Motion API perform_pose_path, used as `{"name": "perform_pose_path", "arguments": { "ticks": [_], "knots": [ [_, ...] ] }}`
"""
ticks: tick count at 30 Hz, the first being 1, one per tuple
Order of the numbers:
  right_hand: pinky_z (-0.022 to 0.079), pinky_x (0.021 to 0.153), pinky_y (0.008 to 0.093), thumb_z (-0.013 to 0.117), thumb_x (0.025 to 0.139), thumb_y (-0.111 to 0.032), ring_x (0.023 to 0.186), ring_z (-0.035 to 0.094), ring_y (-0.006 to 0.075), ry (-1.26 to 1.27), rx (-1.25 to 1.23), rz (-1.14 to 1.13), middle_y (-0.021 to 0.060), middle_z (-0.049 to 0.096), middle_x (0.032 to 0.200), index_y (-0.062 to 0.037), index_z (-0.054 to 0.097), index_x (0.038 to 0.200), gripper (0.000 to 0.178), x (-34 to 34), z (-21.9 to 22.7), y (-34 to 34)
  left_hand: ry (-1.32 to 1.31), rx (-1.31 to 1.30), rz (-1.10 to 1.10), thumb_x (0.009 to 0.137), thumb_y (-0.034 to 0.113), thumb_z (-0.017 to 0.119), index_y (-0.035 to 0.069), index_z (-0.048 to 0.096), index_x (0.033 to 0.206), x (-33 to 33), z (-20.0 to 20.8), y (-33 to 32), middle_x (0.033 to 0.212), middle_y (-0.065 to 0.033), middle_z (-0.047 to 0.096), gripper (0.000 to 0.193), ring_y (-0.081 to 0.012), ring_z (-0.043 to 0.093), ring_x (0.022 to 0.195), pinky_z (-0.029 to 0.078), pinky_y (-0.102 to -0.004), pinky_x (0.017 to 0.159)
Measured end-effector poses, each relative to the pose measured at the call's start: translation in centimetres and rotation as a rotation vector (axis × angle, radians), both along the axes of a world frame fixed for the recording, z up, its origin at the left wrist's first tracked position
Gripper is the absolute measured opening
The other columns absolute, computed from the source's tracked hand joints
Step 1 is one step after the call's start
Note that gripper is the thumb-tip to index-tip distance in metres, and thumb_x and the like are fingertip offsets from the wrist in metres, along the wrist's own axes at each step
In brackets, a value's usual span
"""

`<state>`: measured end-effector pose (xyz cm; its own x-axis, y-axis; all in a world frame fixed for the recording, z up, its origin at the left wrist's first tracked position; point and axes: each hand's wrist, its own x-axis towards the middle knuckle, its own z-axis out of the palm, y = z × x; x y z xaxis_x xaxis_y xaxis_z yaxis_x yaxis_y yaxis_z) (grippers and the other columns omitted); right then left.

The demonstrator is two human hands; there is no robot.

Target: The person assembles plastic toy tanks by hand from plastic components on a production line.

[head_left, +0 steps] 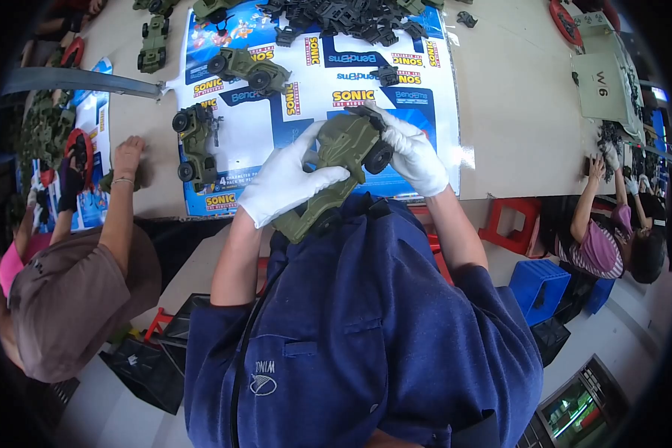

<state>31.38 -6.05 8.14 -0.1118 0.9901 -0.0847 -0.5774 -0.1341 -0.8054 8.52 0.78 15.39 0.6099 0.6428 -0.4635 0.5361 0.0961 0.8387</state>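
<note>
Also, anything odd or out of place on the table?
Slightly: one small black part lies on the table past the right edge of the printed sheet, apart from the black heap, like a stray. No obvious damage.

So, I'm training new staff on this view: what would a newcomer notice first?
At the centre, the left hand and right hand, both white-gloved, hold a green toy vehicle. Beyond, a heap of black parts lies on the far end of a brightly printed sheet.

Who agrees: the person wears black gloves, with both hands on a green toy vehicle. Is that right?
The colour is wrong: the head view shows white gloves on the left hand and right hand, both on the green toy vehicle.
</note>
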Motion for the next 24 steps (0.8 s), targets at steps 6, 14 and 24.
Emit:
{"name": "perform_pose_path", "arguments": {
  "ticks": [6,14,24],
  "knots": [
    [0.031,0.114,0.0334,0.060,0.096,-0.019,0.135,0.043,0.0225,0.021,-0.011,0.030,0.0155,0.048,0.146,0.0059,0.050,0.137,0.049,1.2,-1.0,-0.3,0.011,-0.021,0.021,0.081,0.037,0.075,0.010,0.043,0.144,0.4,0.2,-0.3,0.099,-0.0186,0.072,0.076,-0.0319,0.072,0.092,0.053,-0.0371,0.081],
    [0.037,0.110,0.0358,0.083,0.063,-0.027,0.130,0.050,0.0317,-1.107,0.195,0.110,0.0233,0.049,0.141,0.0022,0.042,0.142,0.094,1.0,5.1,2.1,0.135,0.164,0.148,0.080,0.041,0.073,0.006,0.040,0.142,2.3,-0.7,-0.7,0.097,-0.0201,0.072,0.078,-0.0384,0.070,0.089,0.054,-0.0441,0.080],
    [0.034,0.112,0.0398,0.087,0.058,-0.030,0.133,0.046,0.0323,-0.736,0.217,0.047,0.0190,0.048,0.143,0.0005,0.038,0.145,0.104,-0.8,2.6,1.8,-0.580,0.249,0.337,0.095,0.045,0.057,0.000,0.049,0.136,3.9,-4.9,-0.1,0.130,-0.0204,0.058,0.062,-0.0286,0.057,0.121,0.044,-0.0348,0.101]
  ]
}}
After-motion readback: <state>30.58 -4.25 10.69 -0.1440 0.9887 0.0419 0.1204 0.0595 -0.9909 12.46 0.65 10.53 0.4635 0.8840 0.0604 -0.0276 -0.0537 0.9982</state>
